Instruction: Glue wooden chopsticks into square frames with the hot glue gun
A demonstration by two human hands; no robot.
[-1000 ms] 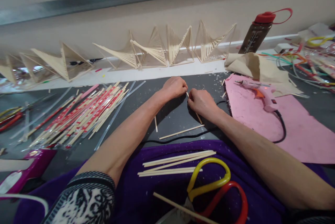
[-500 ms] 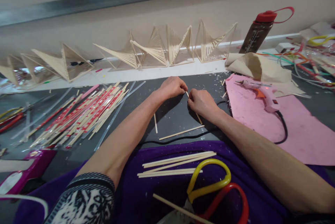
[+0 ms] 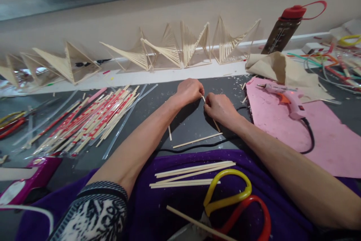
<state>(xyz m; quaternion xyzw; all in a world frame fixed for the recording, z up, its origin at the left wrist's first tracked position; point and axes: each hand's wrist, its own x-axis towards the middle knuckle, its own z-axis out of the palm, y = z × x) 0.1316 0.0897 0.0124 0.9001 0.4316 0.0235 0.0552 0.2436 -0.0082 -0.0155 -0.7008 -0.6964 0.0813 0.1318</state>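
Observation:
Both hands are low over the dark tabletop. My right hand (image 3: 221, 106) is closed, its fingertips pinching a thin wooden stick (image 3: 216, 125) that runs under it toward me. My left hand (image 3: 190, 90) is closed too, fingertips pressed together at the far end of the same stick; its grip is partly hidden. One loose stick (image 3: 197, 140) lies crosswise nearer to me, its right end close to the pinched stick's near end. Another stick (image 3: 169, 132) shows beside my left forearm, mostly covered by it.
Several twisted stick models (image 3: 194, 45) stand along the wall. A glue gun (image 3: 293, 102) rests on pink paper (image 3: 324, 139) at right, with a bottle (image 3: 282, 32) behind. Packaged sticks (image 3: 90, 120) lie at left. Scissors (image 3: 228, 192) and sticks (image 3: 191, 169) lie on my purple-covered lap.
The view has shifted slightly. Both hands stay at nearly the same place on the stick, with hardly any movement between them.

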